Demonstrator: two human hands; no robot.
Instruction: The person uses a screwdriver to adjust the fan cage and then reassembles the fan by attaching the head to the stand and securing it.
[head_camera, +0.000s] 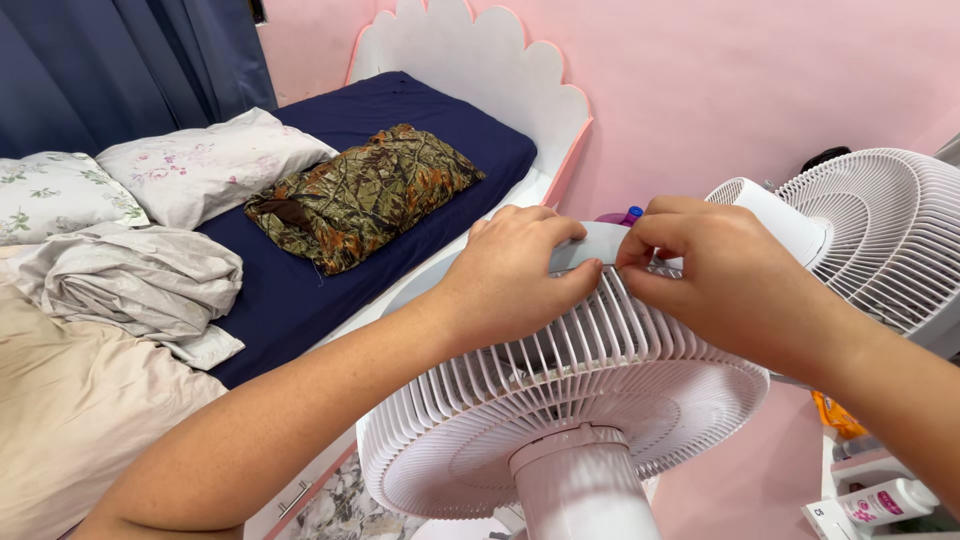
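Already both hands sit on the white fan guard (560, 400): left hand (515, 275) grips its top rim, right hand (715, 270) pinches there; the guard remains on.

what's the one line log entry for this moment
left hand: on fan grille top | right hand: pinching grille rim | second fan: behind, right

The wall (760, 90) is pink. A bed with a navy sheet (400, 120) stands against it, with a white scalloped headboard (470, 55). On the bed lie a camouflage pillow (365, 190), two floral pillows (200, 165) and a crumpled grey sheet (130, 285). Dark blue curtains (120, 70) hang behind.
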